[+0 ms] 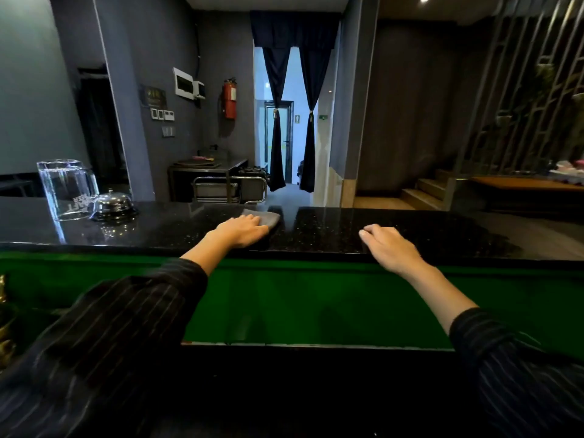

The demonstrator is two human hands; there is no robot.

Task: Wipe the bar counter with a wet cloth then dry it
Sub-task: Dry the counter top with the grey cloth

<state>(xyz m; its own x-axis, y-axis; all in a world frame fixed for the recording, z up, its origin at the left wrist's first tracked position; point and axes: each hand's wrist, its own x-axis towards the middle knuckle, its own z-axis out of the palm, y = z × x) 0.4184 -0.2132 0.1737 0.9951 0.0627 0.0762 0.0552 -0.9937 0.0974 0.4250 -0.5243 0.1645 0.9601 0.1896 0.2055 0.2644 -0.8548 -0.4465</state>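
Black counter (316, 230): left hand (241, 230) presses cloth (269, 216); right hand (389, 248) rests at near edge.

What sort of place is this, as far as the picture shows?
Probably a bar or café, seen from the serving side. A long polished black counter carries a glass jug and a metal call bell, and the left hand presses a grey cloth on it.
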